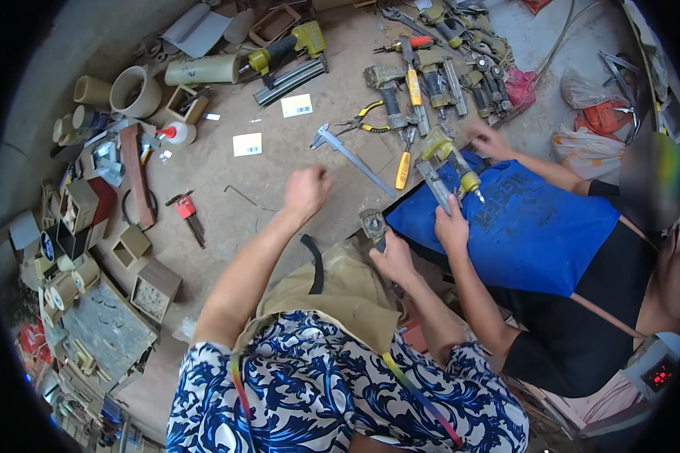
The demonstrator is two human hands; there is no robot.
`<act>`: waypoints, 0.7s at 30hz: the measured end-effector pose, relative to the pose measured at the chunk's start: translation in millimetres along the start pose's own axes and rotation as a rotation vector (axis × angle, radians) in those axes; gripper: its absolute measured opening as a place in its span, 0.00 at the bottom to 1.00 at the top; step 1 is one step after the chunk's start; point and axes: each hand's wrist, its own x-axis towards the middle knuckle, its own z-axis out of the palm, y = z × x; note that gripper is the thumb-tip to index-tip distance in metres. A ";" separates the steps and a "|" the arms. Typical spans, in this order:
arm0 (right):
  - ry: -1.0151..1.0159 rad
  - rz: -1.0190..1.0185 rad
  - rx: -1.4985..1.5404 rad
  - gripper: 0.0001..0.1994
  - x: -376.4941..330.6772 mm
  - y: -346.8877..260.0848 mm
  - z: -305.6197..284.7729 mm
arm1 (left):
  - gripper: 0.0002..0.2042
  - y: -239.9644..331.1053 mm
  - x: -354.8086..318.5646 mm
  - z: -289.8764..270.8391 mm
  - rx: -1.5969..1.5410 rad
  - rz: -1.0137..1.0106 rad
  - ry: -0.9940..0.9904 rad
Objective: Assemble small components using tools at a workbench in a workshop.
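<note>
My left hand [307, 192] hovers over the bench with its fingers curled closed; whether anything small is in them is hidden. In front of my apron, my right hand [394, 259] grips the handle of a pneumatic nail gun [372, 225], whose grey head points away from me. A hex key [239, 196] lies on the bench left of my left hand. Beyond that hand are a caliper [351, 160] and yellow-handled pliers [370, 117]. A yellow-handled screwdriver [403, 170] lies farther right.
At my right, a co-worker in a blue apron [536, 226] holds a yellow-green nail gun [453, 162]. More nail guns [391, 98] crowd the far right. Another nail gun [287, 53], a red hex key set [189, 215], a red-capped bottle [180, 134] and several containers stand left.
</note>
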 end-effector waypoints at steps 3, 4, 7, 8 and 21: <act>0.041 -0.025 0.020 0.24 -15.9 8.1 2.7 | 0.19 45.9 65.2 39.7 0.121 0.097 0.013; 0.016 0.029 0.073 0.24 -22.8 7.7 -0.3 | 0.19 50.2 78.6 54.7 0.115 0.094 0.015; -0.001 0.103 0.128 0.24 -30.8 4.4 -11.5 | 0.19 54.2 111.2 102.1 0.379 0.132 0.024; 0.015 0.124 0.136 0.24 -33.3 1.1 -16.7 | 0.19 56.3 123.7 115.4 0.367 0.143 0.013; 0.033 -0.039 0.754 0.08 -14.3 -49.6 -62.0 | 0.11 14.2 7.5 -28.3 -0.881 -0.223 -0.121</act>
